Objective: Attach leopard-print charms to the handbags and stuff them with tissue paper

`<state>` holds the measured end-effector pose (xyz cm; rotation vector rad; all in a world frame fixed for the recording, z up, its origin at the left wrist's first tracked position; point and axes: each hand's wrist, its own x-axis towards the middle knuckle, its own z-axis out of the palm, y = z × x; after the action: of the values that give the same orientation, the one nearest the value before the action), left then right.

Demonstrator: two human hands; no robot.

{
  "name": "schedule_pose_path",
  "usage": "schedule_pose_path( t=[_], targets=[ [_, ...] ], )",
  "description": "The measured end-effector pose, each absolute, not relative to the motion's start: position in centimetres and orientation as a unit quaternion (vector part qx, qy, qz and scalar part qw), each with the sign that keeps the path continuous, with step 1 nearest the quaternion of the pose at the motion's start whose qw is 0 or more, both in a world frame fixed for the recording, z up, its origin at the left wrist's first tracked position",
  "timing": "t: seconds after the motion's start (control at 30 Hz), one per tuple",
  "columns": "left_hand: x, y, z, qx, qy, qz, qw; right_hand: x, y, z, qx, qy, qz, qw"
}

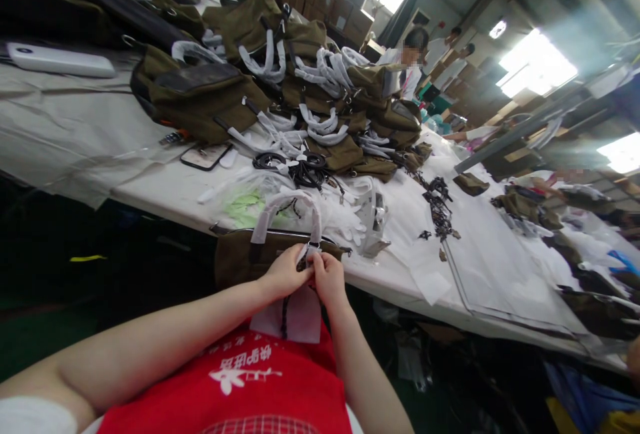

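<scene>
An olive-brown bag (235, 257) with a zipper along its top rests at the table's front edge, against my body. Its handle (287, 199) is wrapped in white material and arches upward. My left hand (289, 274) and my right hand (327, 275) meet at the right base of this handle, fingers pinched together around a small dark strap piece by the metal ring. Fingertips hide most of that piece. Below the hands hangs a pale sheet (305, 314) with a dark cord across it, over a red apron (260, 381).
Many olive bags (200, 97) with wrapped handles are piled across the white table (150, 184). Nearer lie a phone (205, 156), black cord coils (307, 171), a green item in plastic (245, 206) and dark straps (440, 201). A person (413, 54) stands beyond.
</scene>
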<state>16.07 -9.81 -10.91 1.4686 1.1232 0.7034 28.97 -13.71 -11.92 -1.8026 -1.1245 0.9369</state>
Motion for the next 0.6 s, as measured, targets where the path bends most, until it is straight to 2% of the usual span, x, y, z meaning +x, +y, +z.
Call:
schedule_pose_path(
  t=[0.1, 0.2, 0.37, 0.43, 0.53, 0.6],
  targets=[
    [16.0, -9.5, -11.1, 0.622, 0.463, 0.3, 0.556, 29.2, -13.5, -11.7, -0.691, -0.457, 0.394, 0.398],
    [15.7, -8.9, -11.2, 0.576, 0.456, 0.298, 0.61, 29.9, -13.8, -11.2, -0.664, -0.47, 0.419, 0.405],
    [14.6, -7.5, -10.3, 0.505, 0.431, 0.261, 0.701, 33.6, -15.3, -10.0, -0.727, -0.428, 0.224, 0.487],
    [14.2, -6.6, -9.7, 0.51, 0.415, 0.23, 0.717, 34.5, -15.8, -9.9, -0.74, -0.397, 0.288, 0.46],
    [13.7, -5.4, -8.8, 0.54, 0.392, 0.178, 0.723, 33.5, -15.6, -10.4, -0.704, -0.393, 0.468, 0.362],
    [13.5, -4.7, -8.3, 0.571, 0.373, 0.147, 0.717, 31.6, -14.9, -11.0, -0.673, -0.396, 0.528, 0.335]
  ],
)
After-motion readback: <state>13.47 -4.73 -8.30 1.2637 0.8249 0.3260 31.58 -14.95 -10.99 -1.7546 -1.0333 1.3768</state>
